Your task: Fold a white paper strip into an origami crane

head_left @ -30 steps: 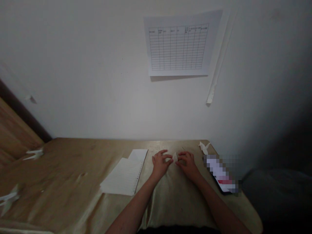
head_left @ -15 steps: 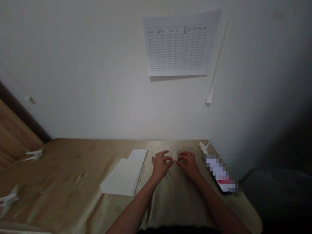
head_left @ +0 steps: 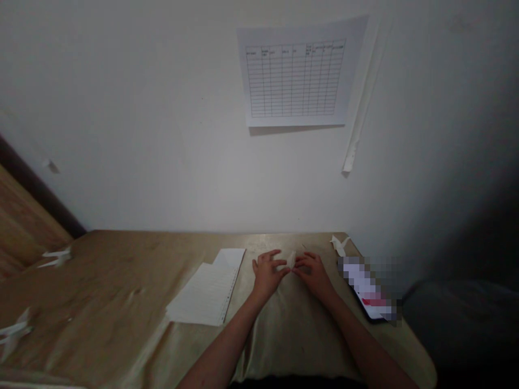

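Observation:
A small folded piece of white paper stands between my two hands near the far edge of the tan table. My left hand pinches its left side with thumb and fingers curled. On the other side my right hand pinches the paper too, fingers bent over it. Most of the paper is hidden behind the fingertips.
A stack of lined white sheets lies left of my hands. A phone rests at the table's right edge, with a small folded paper figure behind it. More folded paper figures sit at the far left. A printed grid sheet hangs on the wall.
Both hands have crept slightly closer together on the small paper and the fingers have shifted on it. Nothing else has moved.

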`<act>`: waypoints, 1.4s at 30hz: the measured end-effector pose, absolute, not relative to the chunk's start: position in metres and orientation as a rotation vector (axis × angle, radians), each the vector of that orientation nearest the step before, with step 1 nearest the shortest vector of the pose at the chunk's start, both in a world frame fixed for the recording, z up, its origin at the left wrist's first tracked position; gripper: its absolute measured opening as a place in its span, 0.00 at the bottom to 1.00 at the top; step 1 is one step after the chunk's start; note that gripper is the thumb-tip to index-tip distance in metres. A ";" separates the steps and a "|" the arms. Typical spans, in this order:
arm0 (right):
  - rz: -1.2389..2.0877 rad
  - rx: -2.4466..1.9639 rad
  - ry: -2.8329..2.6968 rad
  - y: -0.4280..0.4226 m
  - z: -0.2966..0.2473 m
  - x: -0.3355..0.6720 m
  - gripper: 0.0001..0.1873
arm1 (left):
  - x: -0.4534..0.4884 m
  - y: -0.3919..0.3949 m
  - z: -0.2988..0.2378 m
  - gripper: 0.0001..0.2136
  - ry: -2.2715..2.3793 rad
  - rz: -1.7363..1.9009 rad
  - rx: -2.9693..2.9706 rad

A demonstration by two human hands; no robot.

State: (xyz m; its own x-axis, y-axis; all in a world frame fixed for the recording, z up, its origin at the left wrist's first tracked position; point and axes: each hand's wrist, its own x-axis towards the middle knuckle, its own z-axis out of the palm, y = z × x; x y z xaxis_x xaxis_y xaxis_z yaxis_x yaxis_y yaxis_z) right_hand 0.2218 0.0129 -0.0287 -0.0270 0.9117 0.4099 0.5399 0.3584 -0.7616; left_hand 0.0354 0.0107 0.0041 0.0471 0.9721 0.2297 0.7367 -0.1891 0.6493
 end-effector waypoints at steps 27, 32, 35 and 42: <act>0.443 -1.471 -1.629 0.004 -0.019 0.217 0.05 | 0.035 0.011 0.001 0.07 1.728 0.880 1.981; 0.478 -1.447 -1.607 0.006 -0.020 0.218 0.05 | 0.036 0.011 0.000 0.05 1.723 0.891 1.980; 0.461 -1.459 -1.618 0.006 -0.020 0.217 0.06 | 0.036 0.011 0.000 0.03 1.733 0.889 1.981; 0.366 -1.596 -1.705 0.000 -0.022 0.210 0.08 | 0.039 0.008 0.001 0.01 1.800 0.734 1.995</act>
State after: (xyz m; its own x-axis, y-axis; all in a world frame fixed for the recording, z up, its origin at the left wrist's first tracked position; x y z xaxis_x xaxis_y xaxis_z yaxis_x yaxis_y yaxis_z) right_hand 0.2103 0.0003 -0.0220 0.0678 0.9427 0.3268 0.7251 0.1784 -0.6651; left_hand 0.0386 0.0081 0.0010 0.0569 0.9885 0.1400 0.8046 -0.1284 0.5797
